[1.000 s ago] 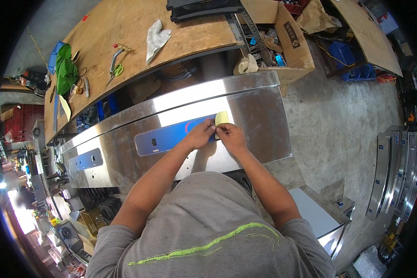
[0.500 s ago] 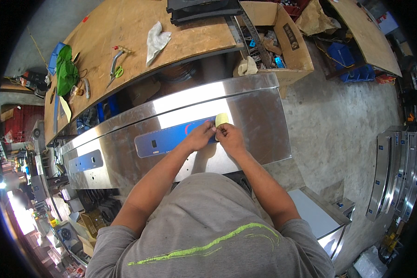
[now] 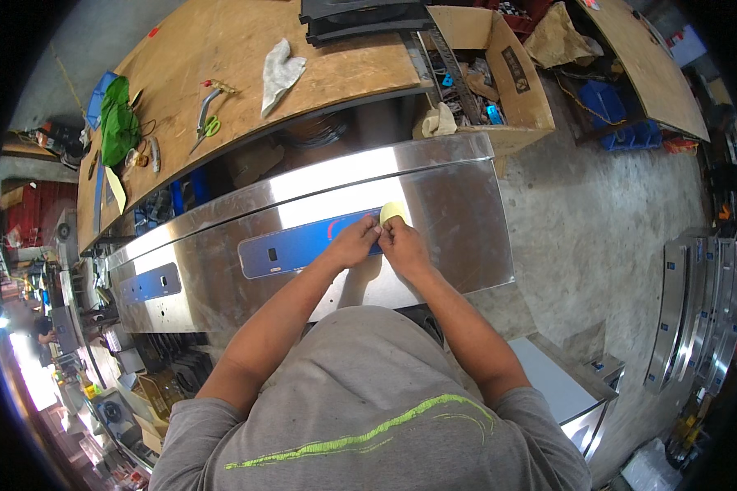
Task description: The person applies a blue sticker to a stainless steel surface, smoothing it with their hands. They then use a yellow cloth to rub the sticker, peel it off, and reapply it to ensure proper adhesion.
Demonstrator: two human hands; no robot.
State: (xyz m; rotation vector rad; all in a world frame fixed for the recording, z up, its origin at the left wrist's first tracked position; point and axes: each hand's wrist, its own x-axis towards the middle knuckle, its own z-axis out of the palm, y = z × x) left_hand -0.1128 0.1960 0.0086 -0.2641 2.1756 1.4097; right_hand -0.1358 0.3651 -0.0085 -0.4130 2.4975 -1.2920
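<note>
- Since the earlier frames, the right hand (image 3: pixel 404 248) has edged slightly left, and the yellow slip (image 3: pixel 391 213) shows a little shorter above its fingers.
- At the left end of the metal panel (image 3: pixel 458 217), a smaller blue label (image 3: pixel 151 284) carries a dark rectangle and a row of small marks; any writing is too small to read.
- Right of it on the same panel lies the long blue label (image 3: pixel 299 245), with a dark rectangle and a tiny pale oblong at its left end and a red curve farther right.
- The left hand (image 3: pixel 354 245) rests on that label's right part, fingers bent; whether they grip anything I cannot tell.
- Just beside it, the right hand pinches the yellow slip, which stands at the label's right end.
- Far right of the hands, an open cardboard box (image 3: pixel 540 106) has a dark printed patch inside and holds mixed small parts, some bright blue.
- Farther right sit blue bins (image 3: pixel 602 100), contents unclear.
- At the right edge, metal pieces (image 3: pixel 671 303) bear small dark-blue stickers, unreadable.
</note>
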